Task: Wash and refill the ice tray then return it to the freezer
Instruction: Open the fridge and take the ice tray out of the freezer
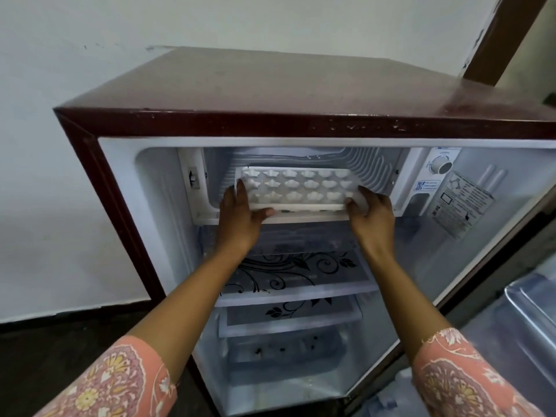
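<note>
A white ice tray [296,188] with rows of shaped cells sits at the mouth of the freezer compartment [373,167] at the top of an open maroon fridge [270,94]. My left hand [240,216] grips the tray's left end, thumb under the front edge. My right hand [371,213] holds the tray's right end, fingers curled over its corner. The tray is level and roughly half inside the compartment. I cannot tell whether its cells hold water.
Below the freezer are glass shelves with black floral print [296,275] and a lower drawer [285,350]. A thermostat dial [440,165] and a label sticker [461,203] sit on the right. The open fridge door [529,311] stands at the right; a white wall is on the left.
</note>
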